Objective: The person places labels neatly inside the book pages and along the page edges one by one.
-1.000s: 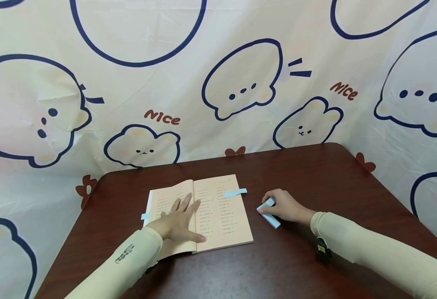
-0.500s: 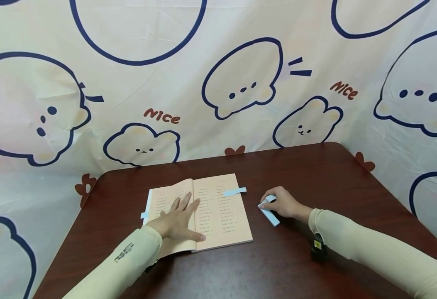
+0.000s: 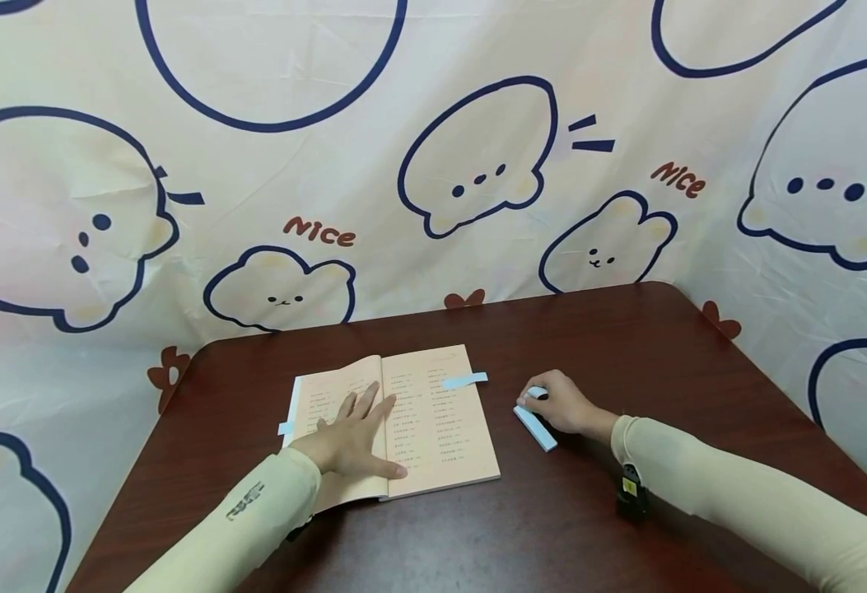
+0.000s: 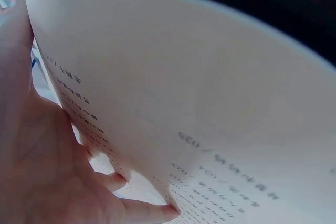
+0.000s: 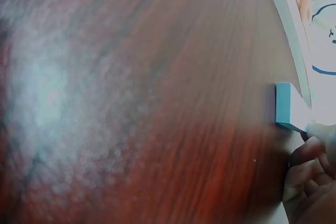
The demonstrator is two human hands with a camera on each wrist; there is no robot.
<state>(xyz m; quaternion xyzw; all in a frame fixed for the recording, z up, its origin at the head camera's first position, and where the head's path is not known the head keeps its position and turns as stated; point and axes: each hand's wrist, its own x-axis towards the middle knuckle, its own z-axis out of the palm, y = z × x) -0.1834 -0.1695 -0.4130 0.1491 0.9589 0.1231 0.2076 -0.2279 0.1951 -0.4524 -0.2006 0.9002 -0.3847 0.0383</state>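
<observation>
An open book with printed pages lies on the dark wooden table. Across its gutter my left hand rests with spread fingers, holding the pages down; in the left wrist view its fingertips touch the paper. To the right of the book sits a thick pad of narrow light blue sticky notes. My right hand pinches the raised end of a blue sticky note at the pad's far end. The right wrist view shows the pad's side near the curled fingers.
One blue sticky note sticks out past the book's right edge, and a blue tab shows at its left edge. A cartoon-printed cloth hangs behind and along both sides of the table.
My right thumb and fingers have lifted the sticky note's end, which now bends up apart from the pad. The left hand and book have stayed in place.
</observation>
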